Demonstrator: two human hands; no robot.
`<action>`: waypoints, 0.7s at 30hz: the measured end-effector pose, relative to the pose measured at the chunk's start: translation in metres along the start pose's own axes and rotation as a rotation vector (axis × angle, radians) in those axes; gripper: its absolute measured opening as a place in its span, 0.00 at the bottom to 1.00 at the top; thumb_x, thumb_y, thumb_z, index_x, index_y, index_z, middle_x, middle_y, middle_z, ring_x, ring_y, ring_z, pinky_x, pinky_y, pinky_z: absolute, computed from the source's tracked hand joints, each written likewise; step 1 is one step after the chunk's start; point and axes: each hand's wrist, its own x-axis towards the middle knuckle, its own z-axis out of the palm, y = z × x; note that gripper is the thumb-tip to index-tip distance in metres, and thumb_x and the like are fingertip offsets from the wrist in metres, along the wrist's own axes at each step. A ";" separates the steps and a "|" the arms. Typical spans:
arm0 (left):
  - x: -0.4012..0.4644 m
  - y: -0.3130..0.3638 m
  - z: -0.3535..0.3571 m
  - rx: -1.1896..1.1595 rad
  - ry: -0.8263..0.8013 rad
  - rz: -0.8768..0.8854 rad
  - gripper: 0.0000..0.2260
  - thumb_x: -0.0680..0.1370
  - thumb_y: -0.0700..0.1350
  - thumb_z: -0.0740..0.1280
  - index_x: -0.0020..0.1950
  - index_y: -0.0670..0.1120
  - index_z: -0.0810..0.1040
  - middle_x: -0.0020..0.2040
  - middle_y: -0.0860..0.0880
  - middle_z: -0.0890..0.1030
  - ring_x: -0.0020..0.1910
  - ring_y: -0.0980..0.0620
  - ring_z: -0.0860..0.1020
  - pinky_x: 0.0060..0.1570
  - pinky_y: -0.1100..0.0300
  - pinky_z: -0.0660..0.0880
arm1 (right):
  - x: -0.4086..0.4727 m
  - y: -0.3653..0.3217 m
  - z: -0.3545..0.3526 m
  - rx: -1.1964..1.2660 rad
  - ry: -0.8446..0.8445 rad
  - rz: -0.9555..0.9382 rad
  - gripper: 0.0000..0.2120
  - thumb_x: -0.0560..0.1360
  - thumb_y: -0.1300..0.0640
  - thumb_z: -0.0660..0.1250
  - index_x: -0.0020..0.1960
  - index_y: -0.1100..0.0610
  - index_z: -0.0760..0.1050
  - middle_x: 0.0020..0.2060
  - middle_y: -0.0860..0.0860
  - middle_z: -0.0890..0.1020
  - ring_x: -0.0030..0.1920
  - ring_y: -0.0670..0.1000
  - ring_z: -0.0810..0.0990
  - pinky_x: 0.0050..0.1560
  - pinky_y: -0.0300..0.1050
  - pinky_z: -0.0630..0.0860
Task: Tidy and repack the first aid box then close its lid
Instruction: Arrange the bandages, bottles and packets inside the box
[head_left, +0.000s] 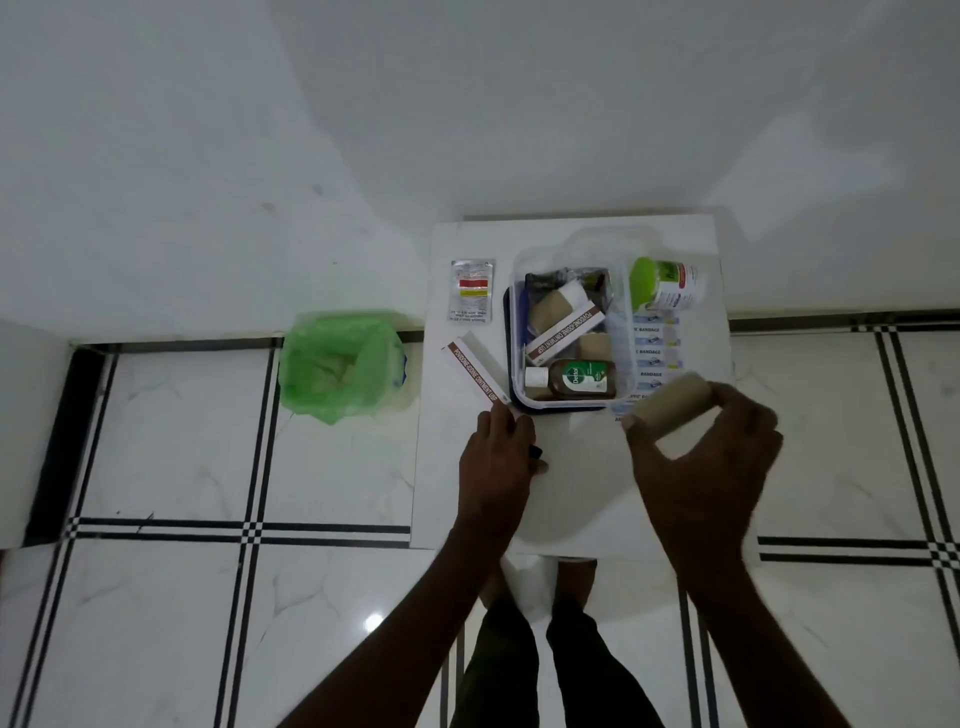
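My right hand (706, 457) is raised ahead of me, fingers and thumb curled around a roll (675, 402). My left hand (498, 457) reaches forward beside it, palm down, fingertips touching a carton (475, 376).

Bare forearms (737, 613), dark trousers (545, 670)

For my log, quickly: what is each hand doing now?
Left hand: touching the ointment carton, grip unclear.
Right hand: closed on a bandage roll.
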 end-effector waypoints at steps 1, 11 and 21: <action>-0.001 0.000 -0.003 -0.011 0.014 -0.006 0.16 0.67 0.47 0.78 0.47 0.44 0.77 0.49 0.44 0.79 0.46 0.46 0.76 0.35 0.58 0.74 | 0.004 -0.009 -0.005 0.022 0.029 -0.031 0.37 0.65 0.45 0.78 0.65 0.64 0.69 0.59 0.62 0.74 0.58 0.59 0.73 0.54 0.48 0.73; 0.000 -0.014 -0.077 -0.307 0.287 -0.257 0.12 0.72 0.52 0.74 0.40 0.50 0.71 0.36 0.53 0.76 0.36 0.53 0.75 0.34 0.57 0.70 | 0.050 -0.085 0.066 -0.455 -0.107 -0.188 0.36 0.64 0.32 0.68 0.58 0.59 0.73 0.51 0.61 0.78 0.54 0.61 0.74 0.55 0.55 0.68; 0.069 -0.009 -0.132 -0.513 0.410 -0.128 0.06 0.71 0.44 0.74 0.47 0.48 0.83 0.39 0.53 0.84 0.37 0.56 0.81 0.41 0.54 0.79 | 0.055 -0.069 0.075 -0.538 -0.185 -0.292 0.26 0.71 0.41 0.65 0.55 0.62 0.76 0.51 0.60 0.76 0.54 0.61 0.71 0.53 0.54 0.67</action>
